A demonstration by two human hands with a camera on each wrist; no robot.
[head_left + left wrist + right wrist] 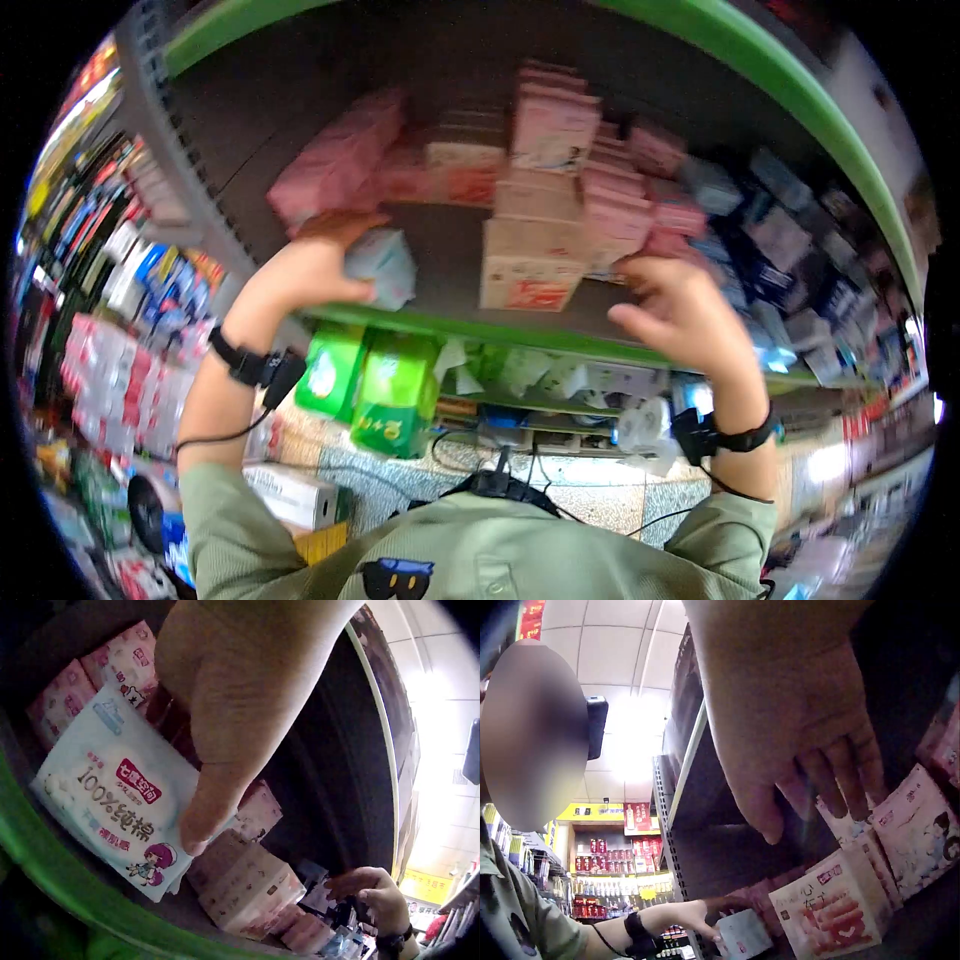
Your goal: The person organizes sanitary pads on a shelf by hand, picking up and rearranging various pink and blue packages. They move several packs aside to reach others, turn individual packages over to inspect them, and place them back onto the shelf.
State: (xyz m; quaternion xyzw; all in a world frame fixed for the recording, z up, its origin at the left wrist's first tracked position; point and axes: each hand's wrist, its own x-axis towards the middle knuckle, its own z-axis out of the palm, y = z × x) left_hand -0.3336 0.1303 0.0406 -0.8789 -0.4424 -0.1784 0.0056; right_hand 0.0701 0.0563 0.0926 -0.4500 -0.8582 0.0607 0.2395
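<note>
Over the shelf (447, 262), the right hand (680, 308) hangs relaxed, grasping nothing; the left hand (318, 268) pinches the pale-blue packet (388, 272), at nine o'clock from the cream pack (530, 262). Likely light, soft, slippery; best held mid-edge.

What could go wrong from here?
1. The left hand pinches the pale blue pack near the shelf's green front edge; if the grip slips, the pack might drop off.
2. The right hand is close to the pink packs, though contact is hard to tell; a sideways brush could knock some over.
</note>
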